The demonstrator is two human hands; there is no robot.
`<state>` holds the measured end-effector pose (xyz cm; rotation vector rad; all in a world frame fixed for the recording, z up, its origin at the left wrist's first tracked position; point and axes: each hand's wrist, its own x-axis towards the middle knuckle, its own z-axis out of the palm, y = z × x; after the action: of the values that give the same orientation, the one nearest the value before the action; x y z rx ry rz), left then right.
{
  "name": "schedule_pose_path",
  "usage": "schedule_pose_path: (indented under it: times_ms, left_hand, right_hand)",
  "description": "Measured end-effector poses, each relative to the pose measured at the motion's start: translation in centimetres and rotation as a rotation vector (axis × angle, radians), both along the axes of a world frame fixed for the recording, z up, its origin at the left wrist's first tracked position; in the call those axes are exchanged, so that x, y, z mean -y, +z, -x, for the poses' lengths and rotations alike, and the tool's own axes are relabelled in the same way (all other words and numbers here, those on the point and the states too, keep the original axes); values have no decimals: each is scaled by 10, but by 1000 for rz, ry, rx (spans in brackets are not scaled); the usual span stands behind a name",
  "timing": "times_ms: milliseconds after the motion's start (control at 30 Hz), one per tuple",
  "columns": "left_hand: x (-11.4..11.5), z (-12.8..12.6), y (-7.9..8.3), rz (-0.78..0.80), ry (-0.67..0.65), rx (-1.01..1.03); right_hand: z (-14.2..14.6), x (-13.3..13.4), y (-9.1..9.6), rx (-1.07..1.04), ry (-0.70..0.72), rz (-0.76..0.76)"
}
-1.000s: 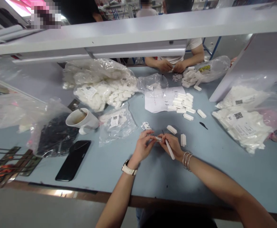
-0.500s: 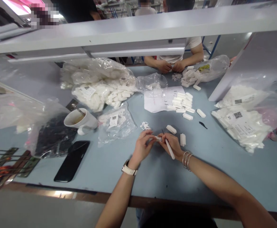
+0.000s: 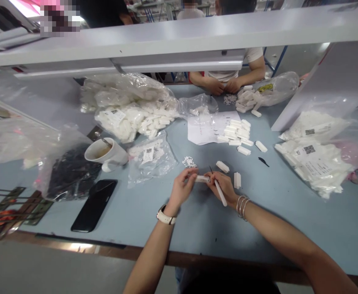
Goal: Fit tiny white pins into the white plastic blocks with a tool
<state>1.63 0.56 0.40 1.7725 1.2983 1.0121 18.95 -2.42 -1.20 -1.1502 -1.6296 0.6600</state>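
Note:
My left hand (image 3: 181, 189) and my right hand (image 3: 223, 186) meet over the blue table (image 3: 142, 212), both pinching a small white plastic piece (image 3: 202, 179) between their fingertips. The right hand also grips a thin tool with a white handle (image 3: 220, 193) and a dark tip pointing up. Two loose white pieces (image 3: 222, 166) (image 3: 237, 180) lie just beyond the right hand. A small heap of tiny white parts (image 3: 189, 162) lies just above the left hand.
Clear bags of white pieces (image 3: 130, 110) (image 3: 315, 161) lie left and right. A cup (image 3: 105, 154), a black phone (image 3: 94, 205) and a bag of dark parts (image 3: 70, 173) are at left. Stacked white pieces (image 3: 237, 132) rest on paper. Another person's hands (image 3: 223, 85) work across the table.
Both hands stay together on the white piece; my left fingers have shifted slightly on it, so more of the piece shows. The view has shifted a little.

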Motion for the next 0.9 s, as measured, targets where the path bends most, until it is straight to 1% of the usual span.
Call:
schedule_pose_path:
  times_ms: [100, 167, 267, 333, 433, 533, 600, 700, 733, 800, 900]
  left_hand:
    - [-6, 8, -9, -152, 136, -186]
    - [-9, 11, -16, -233, 131, -315]
    - [-12, 9, -22, -309, 90, -440]
    - [-13, 6, -23, -318, 72, -495]
    - [-15, 3, -22, -282, 51, -537]
    - [-14, 7, -21, -222, 77, -467]
    - [-13, 11, -17, -160, 97, -343]
    - [-8, 14, -7, -63, 96, -136]
    - [-6, 14, -3, -56, 70, -81]
    - [-3, 10, 4, -91, -25, -9]
    - [1, 3, 6, -145, -141, 3]
  right_hand:
    - [0, 0, 0, 19, 0, 28]
    - [-1, 0, 0, 31, -3, 41]
    - [-1, 0, -1, 37, -7, 48]
    - [0, 0, -2, 47, -8, 51]
    - [0, 0, -2, 51, -12, 43]
    - [0, 0, -1, 37, -7, 29]
    - [0, 0, -1, 36, -4, 33]
    - [0, -1, -1, 40, -8, 41]
    - [0, -1, -2, 40, -9, 42]
    - [0, -1, -2, 36, -11, 39]
    - [0, -2, -3, 31, -23, 41]
